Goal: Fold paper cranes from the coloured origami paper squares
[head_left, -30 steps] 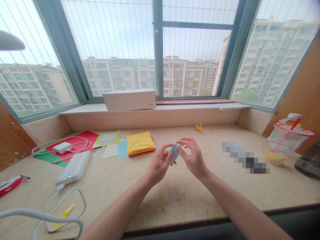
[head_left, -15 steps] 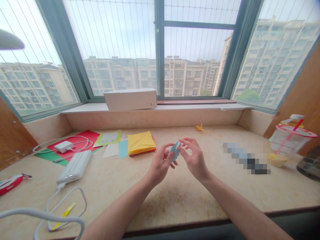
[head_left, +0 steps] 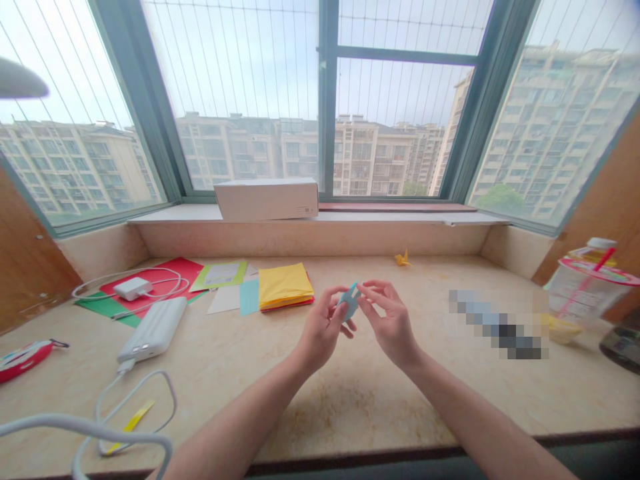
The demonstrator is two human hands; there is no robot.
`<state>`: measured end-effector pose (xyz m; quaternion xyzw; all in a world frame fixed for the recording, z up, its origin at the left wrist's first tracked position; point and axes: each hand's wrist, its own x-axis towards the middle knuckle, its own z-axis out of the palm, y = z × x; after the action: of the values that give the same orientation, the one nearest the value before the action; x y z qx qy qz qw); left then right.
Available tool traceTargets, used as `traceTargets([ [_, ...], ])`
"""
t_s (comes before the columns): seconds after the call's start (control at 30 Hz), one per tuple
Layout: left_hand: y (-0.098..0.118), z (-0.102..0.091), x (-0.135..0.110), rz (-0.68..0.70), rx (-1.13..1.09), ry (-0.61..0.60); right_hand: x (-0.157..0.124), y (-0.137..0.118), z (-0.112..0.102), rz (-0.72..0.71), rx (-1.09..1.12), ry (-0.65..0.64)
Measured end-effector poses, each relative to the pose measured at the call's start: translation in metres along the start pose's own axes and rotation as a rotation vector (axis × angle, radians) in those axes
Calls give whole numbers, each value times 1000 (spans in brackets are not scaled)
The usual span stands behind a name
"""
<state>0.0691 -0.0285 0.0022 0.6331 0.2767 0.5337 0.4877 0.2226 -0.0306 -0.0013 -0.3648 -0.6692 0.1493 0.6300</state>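
A small folded piece of light blue paper (head_left: 349, 303) is held up above the stone counter (head_left: 350, 393) between both hands. My left hand (head_left: 320, 330) pinches its lower left side with thumb and fingers. My right hand (head_left: 393, 320) pinches its upper right edge, fingers curled toward the paper. A stack of coloured paper sheets with yellow on top (head_left: 284, 285) lies behind the left hand. A tiny yellow folded paper figure (head_left: 403, 259) stands far back near the wall.
A white power bank (head_left: 153, 330) with white cables (head_left: 135, 400), a charger (head_left: 133, 288) on red and green sheets, and a red object (head_left: 23, 357) lie at the left. A white box (head_left: 267, 199) rests on the sill. A plastic cup with red straw (head_left: 585, 287) stands right.
The hands have kept their grip on the blue paper, with only slight finger shifts. The view has tilted a little, so everything sits slightly lower and to the right.
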Motion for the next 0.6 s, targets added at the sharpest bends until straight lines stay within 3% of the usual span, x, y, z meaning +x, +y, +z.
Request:
traceTargets([
  [0.6,0,0,-4,7,23,-128,3,-1,-3,-54,-72,-48],
])
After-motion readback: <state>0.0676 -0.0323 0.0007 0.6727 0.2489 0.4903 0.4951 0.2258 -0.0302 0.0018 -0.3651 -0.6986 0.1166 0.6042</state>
